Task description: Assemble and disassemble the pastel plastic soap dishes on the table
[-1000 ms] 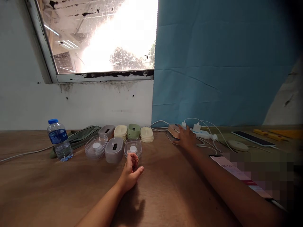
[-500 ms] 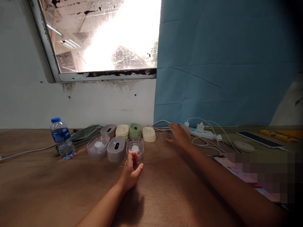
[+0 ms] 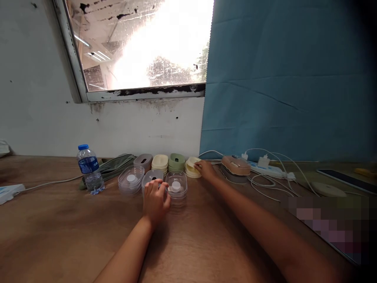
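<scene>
At the stack of cream lids (image 3: pixel 191 173), my right hand (image 3: pixel 206 169) pinches the edge of the top cream lid (image 3: pixel 193 161), which is tilted up at its right side. My left hand (image 3: pixel 155 198) is in front of a grey oval container (image 3: pixel 152 174), its fingers loosely bent and apart over the near side. Whether they touch the container is hard to see. Just right of that hand stands a stack of clear plastic tubs (image 3: pixel 176 184) with a white round label. Another clear tub stack (image 3: pixel 131 181) is to the left.
Behind are a mauve container (image 3: pixel 143 161), a cream stack (image 3: pixel 160 162) and a green stack (image 3: pixel 177 161). A water bottle (image 3: pixel 90 171) stands left by a grey-green cloth bag (image 3: pixel 118 167). Rightward lie brown and grey containers (image 3: pixel 236 168), a power strip (image 3: pixel 266 169), cables and a phone (image 3: pixel 344 179).
My right hand has moved left from the brown and grey containers and grasped the top cream lid. My left hand has shifted left from the clear tubs to the grey container. The view has turned slightly left.
</scene>
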`<state>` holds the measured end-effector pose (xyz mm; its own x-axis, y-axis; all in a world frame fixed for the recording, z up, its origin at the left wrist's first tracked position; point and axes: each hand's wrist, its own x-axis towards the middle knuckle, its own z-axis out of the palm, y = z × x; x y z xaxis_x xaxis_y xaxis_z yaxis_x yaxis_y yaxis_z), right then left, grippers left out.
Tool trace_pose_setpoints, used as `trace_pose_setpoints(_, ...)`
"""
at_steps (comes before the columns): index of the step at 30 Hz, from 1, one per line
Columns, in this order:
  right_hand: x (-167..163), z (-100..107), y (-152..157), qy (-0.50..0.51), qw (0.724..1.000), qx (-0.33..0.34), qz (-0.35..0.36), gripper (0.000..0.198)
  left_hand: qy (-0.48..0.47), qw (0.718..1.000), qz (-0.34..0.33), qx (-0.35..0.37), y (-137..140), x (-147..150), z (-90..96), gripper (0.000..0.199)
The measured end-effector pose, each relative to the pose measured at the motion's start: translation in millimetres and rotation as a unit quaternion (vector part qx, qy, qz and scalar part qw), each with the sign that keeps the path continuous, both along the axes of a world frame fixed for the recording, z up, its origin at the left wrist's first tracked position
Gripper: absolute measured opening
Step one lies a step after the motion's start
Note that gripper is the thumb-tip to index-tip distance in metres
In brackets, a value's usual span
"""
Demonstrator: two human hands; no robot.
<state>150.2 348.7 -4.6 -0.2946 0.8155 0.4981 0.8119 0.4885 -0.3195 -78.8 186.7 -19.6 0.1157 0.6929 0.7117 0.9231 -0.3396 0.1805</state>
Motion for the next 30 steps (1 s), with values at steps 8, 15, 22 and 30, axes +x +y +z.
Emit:
trace_pose_setpoints(8, 40.1, 0.3, -119.4, 0.048, 0.996, 0.063, 0.039, 0.020, 0.042, 0.990, 0.057, -0.120, 10.5, -21.1, -2.8, 0.032)
trace_pose_setpoints(15, 71.0, -17.0, -204.7, 0.010, 0.973, -0.012, 0.232, 0.019, 0.019, 0.995, 0.024, -0.099, 12.4, -26.9, -0.7, 0.027)
trace_pose_setpoints(22, 80.3, -26.4, -189.4, 0.002, 0.973, -0.035, 0.230, 0.027, -0.090, 0.993, -0.057, 0.046, -15.0, 8.7, 11.1, 0.027)
trace_pose_setpoints(30, 100.3, -20.1, -183.3, 0.155, 0.982, 0.048, 0.094, 0.030, -0.047, 0.898, -0.404, -0.165, -29.9, 35.4, 7.6, 0.026)
